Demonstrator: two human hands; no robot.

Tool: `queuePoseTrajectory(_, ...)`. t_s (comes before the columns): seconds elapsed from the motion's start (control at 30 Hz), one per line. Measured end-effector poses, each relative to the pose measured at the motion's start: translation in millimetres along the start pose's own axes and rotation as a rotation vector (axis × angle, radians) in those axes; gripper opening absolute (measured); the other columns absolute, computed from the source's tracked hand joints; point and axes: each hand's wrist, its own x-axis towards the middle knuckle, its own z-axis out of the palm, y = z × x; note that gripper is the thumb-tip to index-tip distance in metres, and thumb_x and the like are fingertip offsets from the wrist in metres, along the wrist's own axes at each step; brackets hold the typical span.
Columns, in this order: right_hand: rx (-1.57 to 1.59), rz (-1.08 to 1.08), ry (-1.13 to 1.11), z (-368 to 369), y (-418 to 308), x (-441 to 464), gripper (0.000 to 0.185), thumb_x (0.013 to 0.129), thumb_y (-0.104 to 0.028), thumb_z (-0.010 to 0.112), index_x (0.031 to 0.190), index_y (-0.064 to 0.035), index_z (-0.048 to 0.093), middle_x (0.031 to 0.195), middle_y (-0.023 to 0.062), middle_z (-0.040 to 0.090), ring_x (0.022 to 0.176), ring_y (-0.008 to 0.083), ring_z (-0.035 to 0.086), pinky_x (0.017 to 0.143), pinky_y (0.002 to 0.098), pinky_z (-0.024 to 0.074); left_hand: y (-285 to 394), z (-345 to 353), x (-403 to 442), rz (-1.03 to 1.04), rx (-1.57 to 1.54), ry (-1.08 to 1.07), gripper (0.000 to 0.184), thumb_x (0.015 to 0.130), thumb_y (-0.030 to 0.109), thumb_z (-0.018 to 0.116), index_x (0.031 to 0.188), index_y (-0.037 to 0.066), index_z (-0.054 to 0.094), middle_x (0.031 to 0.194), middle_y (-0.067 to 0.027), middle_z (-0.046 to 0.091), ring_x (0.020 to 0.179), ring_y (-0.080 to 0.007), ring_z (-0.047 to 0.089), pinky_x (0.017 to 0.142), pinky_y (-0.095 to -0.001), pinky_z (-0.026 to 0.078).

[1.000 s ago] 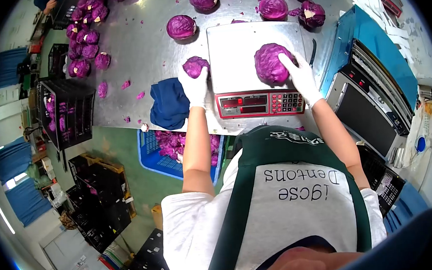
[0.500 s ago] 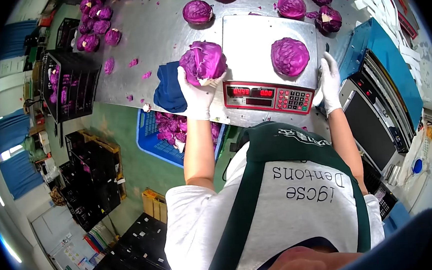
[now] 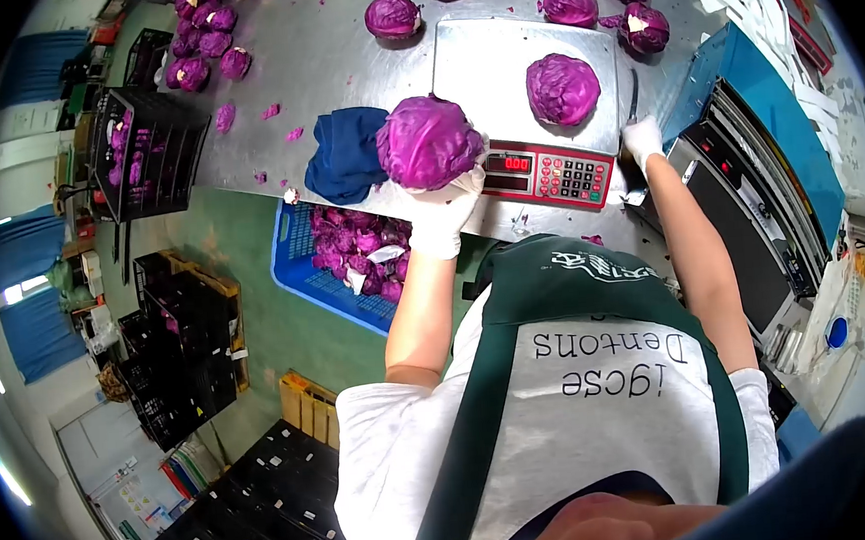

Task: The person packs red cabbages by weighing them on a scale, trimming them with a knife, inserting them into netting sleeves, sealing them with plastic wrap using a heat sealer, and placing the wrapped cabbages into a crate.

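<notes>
The cabbage [image 3: 429,142] sits at 12 o'clock from the middle of the head view, near the scale's [image 3: 488,60] lower left corner. The white-gloved left hand [image 3: 446,214] grasps it from below, fingers spread under its near side. A second cabbage [image 3: 563,90], at 2 o'clock from the first, rests on the scale's pan; the visible part of the red display [image 3: 515,163] reads 0.00. At 3 o'clock from that pan lies a thin dark tool [image 3: 633,95]; the gloved right hand [image 3: 642,139] is at its lower end, and I cannot tell whether the fingers close on it. Blue cloth [image 3: 339,158] lies at 9 o'clock from the held cabbage, a blue crate [image 3: 327,303] of purple leaves [image 3: 342,238] at 7 o'clock.
</notes>
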Motion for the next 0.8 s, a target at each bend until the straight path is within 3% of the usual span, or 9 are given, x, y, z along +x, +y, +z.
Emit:
queuePoseTrajectory(0.07, 0.387, 0.142, -0.094, -7.1, 0.3, 9.2, 0.049, 0.078, -0.012, 0.063, 0.117, 0.0119, 0.046, 0.081, 0.0168, 0.063, 0.078, 0.0317, 0.066, 0.063, 0.0411, 0.0532, -7.1, 1.4, -8.9, 0.066, 0.050, 0.164, 0.074, 0.085, 0.054, 0.058, 0.138, 0.008, 0.038, 0.133, -0.0196, 0.046, 0.121, -0.0376, 0.047, 0.089, -0.0436, 0.055)
queuePoseTrajectory(0.2, 0.887, 0.023, -0.080, -60.8, -39.4, -58.2, 0.038, 0.086, -0.003, 0.048, 0.123, -0.0039, 0.045, 0.090, 0.0082, 0.056, 0.068, 0.0155, 0.056, 0.055, 0.0305, 0.0511, -24.8, 9.9, -14.5, 0.180, 0.305, 0.346, 0.069, 0.089, 0.057, 0.053, 0.140, 0.013, 0.036, 0.135, -0.0149, 0.045, 0.121, -0.0324, 0.050, 0.095, -0.0416, 0.051)
queuePoseTrajectory(0.33, 1.012, -0.133, -0.192, -82.6, -48.6, -114.2, 0.028, 0.089, -0.005, 0.047, 0.117, -0.0060, 0.050, 0.089, 0.0033, 0.056, 0.067, 0.0099, 0.053, 0.056, 0.0235, 0.0463, -32.4, 12.2, -10.1, 0.249, 0.346, 0.442, 0.059, 0.093, 0.053, 0.050, 0.138, 0.016, 0.042, 0.136, -0.0124, 0.046, 0.124, -0.0305, 0.048, 0.098, -0.0428, 0.049)
queuePoseTrajectory(0.37, 0.861, -0.275, -0.255, -81.4, -49.9, -125.8, 0.024, 0.095, -0.015, 0.049, 0.118, -0.0082, 0.048, 0.088, 0.0033, 0.056, 0.071, 0.0097, 0.056, 0.059, 0.0235, 0.0482, -36.2, 19.1, -8.1, 0.271, 0.404, 0.468, 0.055, 0.094, 0.052, 0.049, 0.137, 0.018, 0.043, 0.138, -0.0108, 0.046, 0.126, -0.0299, 0.047, 0.101, -0.0437, 0.047)
queuePoseTrajectory(0.4, 0.802, -0.152, -0.387, -92.7, -70.2, -151.8, 0.028, 0.095, -0.017, 0.058, 0.119, -0.0053, 0.050, 0.086, 0.0031, 0.055, 0.066, 0.0083, 0.053, 0.058, 0.0225, 0.0453, -40.6, 24.3, -9.0, 0.287, 0.485, 0.517, 0.054, 0.095, 0.051, 0.048, 0.138, 0.019, 0.044, 0.138, -0.0101, 0.046, 0.126, -0.0297, 0.047, 0.102, -0.0446, 0.045)
queuePoseTrajectory(0.47, 0.696, -0.233, -0.515, -90.9, -90.0, -184.3, 0.048, 0.093, -0.018, 0.063, 0.133, 0.0000, 0.043, 0.087, 0.0049, 0.058, 0.067, 0.0081, 0.055, 0.060, 0.0235, 0.0475, -43.6, 21.4, -9.1, 0.308, 0.565, 0.517, 0.053, 0.096, 0.051, 0.047, 0.137, 0.019, 0.044, 0.139, -0.0099, 0.046, 0.125, -0.0299, 0.048, 0.102, -0.0453, 0.045)
queuePoseTrajectory(0.53, 0.516, -0.392, -0.738, -81.4, -93.9, -189.3, 0.040, 0.091, -0.017, 0.063, 0.126, -0.0013, 0.053, 0.095, 0.0078, 0.062, 0.077, 0.0121, 0.061, 0.070, 0.0268, 0.0501, -40.4, 14.6, -9.4, 0.318, 0.589, 0.485, 0.055, 0.096, 0.052, 0.045, 0.138, 0.015, 0.043, 0.137, -0.0111, 0.047, 0.125, -0.0308, 0.048, 0.101, -0.0465, 0.045)
queuePoseTrajectory(0.67, 0.364, -0.921, -0.499, -52.1, -122.7, -200.2, 0.036, 0.090, -0.017, 0.060, 0.121, 0.0009, 0.056, 0.115, 0.0166, 0.060, 0.105, 0.0297, 0.060, 0.093, 0.0367, 0.0456, -31.9, 12.8, -13.2, 0.315, 0.676, 0.465, 0.058, 0.097, 0.052, 0.043, 0.139, 0.013, 0.041, 0.138, -0.0119, 0.047, 0.124, -0.0314, 0.049, 0.100, -0.0496, 0.046)
queuePoseTrajectory(0.8, 0.309, -0.942, -0.320, -10.9, -147.6, -199.7, 0.042, 0.092, -0.016, 0.054, 0.132, -0.0013, 0.050, 0.125, 0.0189, 0.055, 0.111, 0.0334, 0.056, 0.097, 0.0384, 0.0428, -7.8, 1.8, -2.0, 0.252, 1.047, 0.463, 0.065, 0.097, 0.060, 0.034, 0.142, 0.014, 0.038, 0.140, -0.0104, 0.047, 0.125, -0.0282, 0.050, 0.099, -0.0476, 0.046)
